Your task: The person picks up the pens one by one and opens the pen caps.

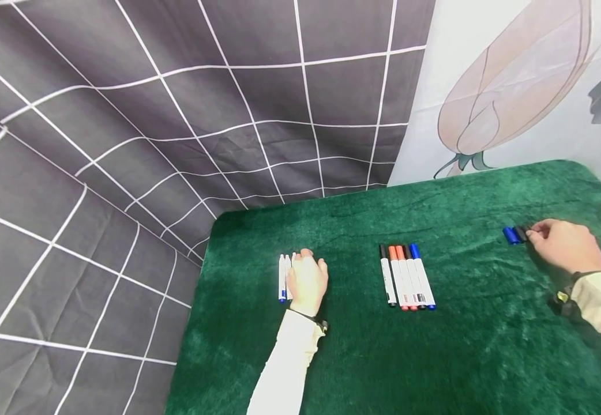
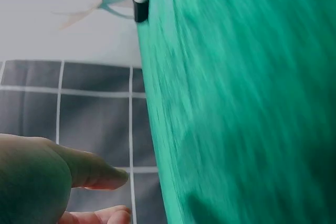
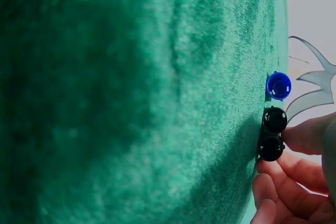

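My left hand [image 1: 307, 282] is over a small row of white capless markers [image 1: 282, 276] on the green cloth and covers part of them. In the left wrist view its fingers [image 2: 100, 170] are apart, with nothing visible between them. At the right, my right hand [image 1: 565, 245] pinches a black marker cap [image 3: 271, 148] between thumb and fingers, low on the cloth. Another black cap [image 3: 275, 120] lies against it. Beside that is a blue cap [image 3: 278, 85], its hollow end facing the right wrist camera.
Several capped markers [image 1: 406, 279] with black, red and blue caps lie side by side between my hands. The green cloth [image 1: 352, 357] covers the table. A dark grid-patterned curtain [image 1: 259, 104] hangs behind and to the left, and a flower-printed one [image 1: 487, 115] stands at back right.
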